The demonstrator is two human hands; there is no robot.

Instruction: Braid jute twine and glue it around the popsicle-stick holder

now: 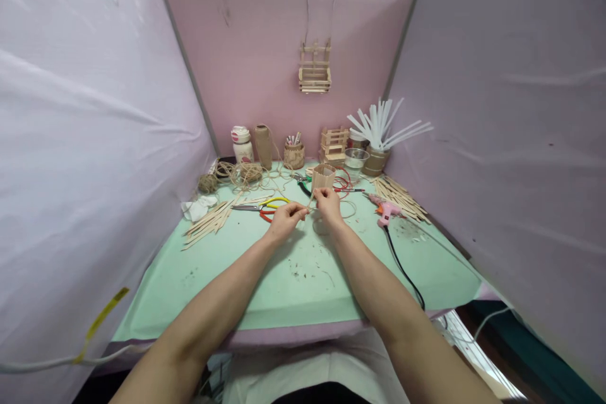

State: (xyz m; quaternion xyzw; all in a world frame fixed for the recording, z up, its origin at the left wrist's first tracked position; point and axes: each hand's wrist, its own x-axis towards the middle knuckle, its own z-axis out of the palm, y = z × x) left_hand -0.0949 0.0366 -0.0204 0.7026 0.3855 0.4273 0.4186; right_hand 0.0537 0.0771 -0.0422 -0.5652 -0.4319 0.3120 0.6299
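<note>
A crumpled white tissue point(197, 207) lies at the far left of the smooth, pale green desk point(265, 290). Next come a fuzzy ball of twine point(207, 184) and a fan of thin, flat wooden sticks point(208, 225). Behind them sits a big, loopy tangle of rough tan twine point(226, 170). A round white jar point(242, 146) has red marks too small to read, and beside it stands a tall brown roll point(263, 146). The metal scissors point(273, 202) have one yellow handle and one red. The left hand point(288, 219) pinches the low end of a thin tan strand point(310, 201), fingertips pressed together. The right hand point(328, 203) pinches its top end, fingers closed too. So the strand is between the hands, just in front of a flat-sided wooden cup point(323, 175); I can't tell if it is twine or wood. Farther right are a clear plastic cup point(355, 162), long white sticks point(377, 126) in a brown pot point(375, 163), a shiny pink glue gun point(389, 211) and more wooden sticks point(401, 197).
</note>
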